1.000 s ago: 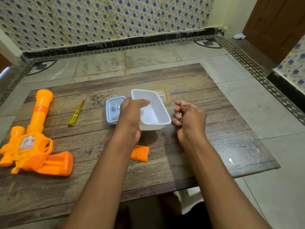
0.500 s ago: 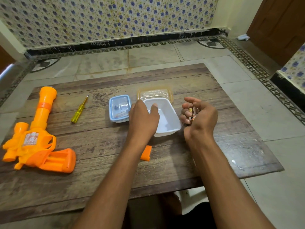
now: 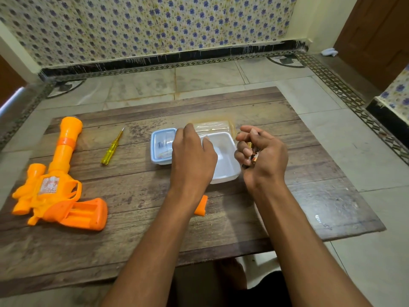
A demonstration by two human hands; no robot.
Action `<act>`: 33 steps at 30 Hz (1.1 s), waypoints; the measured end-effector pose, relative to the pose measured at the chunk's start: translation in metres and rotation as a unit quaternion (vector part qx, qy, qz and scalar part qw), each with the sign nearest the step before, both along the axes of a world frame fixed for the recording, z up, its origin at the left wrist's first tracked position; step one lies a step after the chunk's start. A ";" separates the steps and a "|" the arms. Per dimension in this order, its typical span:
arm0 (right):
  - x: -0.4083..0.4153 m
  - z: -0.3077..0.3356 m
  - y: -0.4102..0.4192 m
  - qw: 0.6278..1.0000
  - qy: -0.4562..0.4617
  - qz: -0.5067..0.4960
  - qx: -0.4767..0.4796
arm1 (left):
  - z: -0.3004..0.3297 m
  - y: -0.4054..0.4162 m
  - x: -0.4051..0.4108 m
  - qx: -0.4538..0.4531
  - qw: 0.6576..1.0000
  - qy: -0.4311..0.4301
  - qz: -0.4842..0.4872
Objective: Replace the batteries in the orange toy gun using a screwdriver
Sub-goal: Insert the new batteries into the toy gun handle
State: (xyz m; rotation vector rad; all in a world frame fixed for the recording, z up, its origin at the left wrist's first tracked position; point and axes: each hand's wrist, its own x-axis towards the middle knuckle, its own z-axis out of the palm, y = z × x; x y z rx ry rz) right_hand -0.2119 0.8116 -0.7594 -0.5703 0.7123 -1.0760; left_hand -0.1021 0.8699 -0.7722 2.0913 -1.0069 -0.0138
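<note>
The orange toy gun [image 3: 59,187] lies on its side at the left of the wooden board [image 3: 141,220], its battery bay in the grip uncovered. An orange battery cover [image 3: 201,207] lies beside my left forearm. A yellow screwdriver [image 3: 111,148] rests between the gun and the boxes. My left hand [image 3: 192,158] rests on the near-left rim of the white plastic tub [image 3: 225,160], thumb over the edge. To the tub's right, my right hand [image 3: 262,156] curls round a few batteries [image 3: 254,155].
A blue-rimmed clear box [image 3: 161,145] with small items inside sits left of the tub. A clear yellowish lid or container [image 3: 214,127] lies behind it. The board lies on a tiled floor near a patterned wall; a wooden door stands at the far right.
The white tub has come down from a tilted, lifted position to rest flat on the board. My right hand has turned so the batteries show in its fingers.
</note>
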 end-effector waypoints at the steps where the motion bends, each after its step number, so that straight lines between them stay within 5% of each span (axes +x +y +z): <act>1: 0.002 0.001 0.002 1.000 -0.004 0.009 0.000 | 0.003 0.002 0.001 -0.014 1.000 -0.011 0.001; 9: 0.026 0.008 0.031 0.996 0.036 0.055 -0.052 | 0.015 0.051 0.022 -0.130 0.991 -0.040 0.001; 20: 0.057 0.012 0.067 0.986 0.095 0.116 -0.072 | 0.023 0.122 0.057 -0.078 0.983 0.067 0.150; 27: 0.079 0.004 0.104 0.941 0.176 0.242 -0.158 | 0.004 0.169 0.083 0.009 0.911 0.179 0.372; 33: 0.093 0.002 0.112 0.913 0.203 0.302 -0.182 | -0.009 0.168 0.110 -0.008 0.867 0.256 0.427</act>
